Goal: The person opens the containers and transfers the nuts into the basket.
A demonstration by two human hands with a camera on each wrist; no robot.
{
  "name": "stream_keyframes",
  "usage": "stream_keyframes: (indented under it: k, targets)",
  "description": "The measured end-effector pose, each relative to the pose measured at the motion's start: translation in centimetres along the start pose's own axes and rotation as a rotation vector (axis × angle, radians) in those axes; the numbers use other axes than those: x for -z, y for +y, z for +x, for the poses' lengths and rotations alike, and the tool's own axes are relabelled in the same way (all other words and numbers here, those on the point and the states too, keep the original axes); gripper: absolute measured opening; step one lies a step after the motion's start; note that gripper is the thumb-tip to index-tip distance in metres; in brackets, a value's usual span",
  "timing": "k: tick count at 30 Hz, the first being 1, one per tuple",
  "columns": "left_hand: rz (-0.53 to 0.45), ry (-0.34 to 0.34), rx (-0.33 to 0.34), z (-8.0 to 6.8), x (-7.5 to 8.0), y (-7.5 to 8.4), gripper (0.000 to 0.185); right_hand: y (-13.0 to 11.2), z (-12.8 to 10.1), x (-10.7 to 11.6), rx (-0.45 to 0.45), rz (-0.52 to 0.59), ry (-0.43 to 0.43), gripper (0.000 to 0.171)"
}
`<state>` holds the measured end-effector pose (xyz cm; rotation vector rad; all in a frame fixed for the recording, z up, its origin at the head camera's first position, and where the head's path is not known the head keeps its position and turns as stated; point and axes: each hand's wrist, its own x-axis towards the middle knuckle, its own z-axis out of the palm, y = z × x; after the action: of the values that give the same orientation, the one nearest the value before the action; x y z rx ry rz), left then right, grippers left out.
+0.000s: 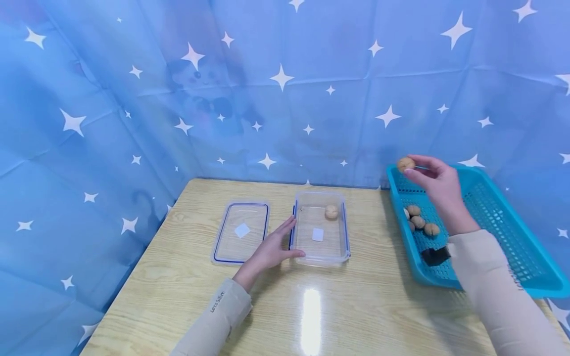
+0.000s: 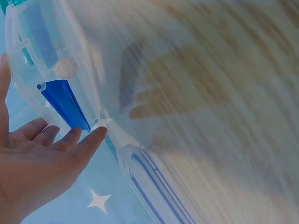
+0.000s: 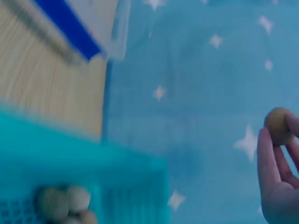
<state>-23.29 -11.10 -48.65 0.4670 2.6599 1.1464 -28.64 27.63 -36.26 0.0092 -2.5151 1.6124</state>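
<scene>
I am pinching a walnut (image 1: 405, 164) in my right hand (image 1: 438, 188), above the far left corner of the teal basket (image 1: 503, 232) at the frame's right. The clear container (image 1: 320, 230) is lying to its lower left, mid-frame, my left hand (image 1: 271, 249) resting flat-fingered against its near side. The walnut is looking round, tan, wrinkled

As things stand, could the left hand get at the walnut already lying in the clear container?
Probably yes. The left hand rests with straight fingers against the side of the clear container, which has no lid on it; the walnut lies uncovered near its far end, with nothing between.
</scene>
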Motion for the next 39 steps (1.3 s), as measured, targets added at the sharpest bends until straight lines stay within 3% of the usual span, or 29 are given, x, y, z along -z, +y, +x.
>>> stream_keyframes:
  k: [6,13,16,20,24,30,39]
  targets:
    - [-0.009,0.000,-0.003,0.1,-0.1,0.1,0.093,3.5,0.7,2.7,-0.060,-0.017,0.027,0.056]
    - [-0.001,-0.001,0.013,-0.3,-0.3,-0.4,0.093,9.7,1.4,4.1,-0.185,0.000,-0.040,0.034]
    - [-0.005,0.001,0.018,-0.5,-0.2,-0.4,0.093,13.1,1.6,4.6,-0.224,0.020,-0.083,0.039]
    - [-0.017,0.001,0.004,-0.4,-0.2,-0.2,0.093,16.5,2.0,5.7,-0.257,-0.041,-0.127,0.064]
    - [-0.017,0.008,0.005,-0.2,-0.2,-0.1,0.094,17.1,2.1,6.3,-0.278,-0.149,-0.217,0.082]
    - [-0.027,0.005,0.003,-0.2,-0.2,0.0,0.094,16.0,1.6,6.1,-0.287,-0.328,-0.342,0.073]
    - [-0.019,0.009,0.001,-0.2,-0.1,0.0,0.092,15.8,1.3,5.5,-0.294,-0.339,-0.376,0.073]
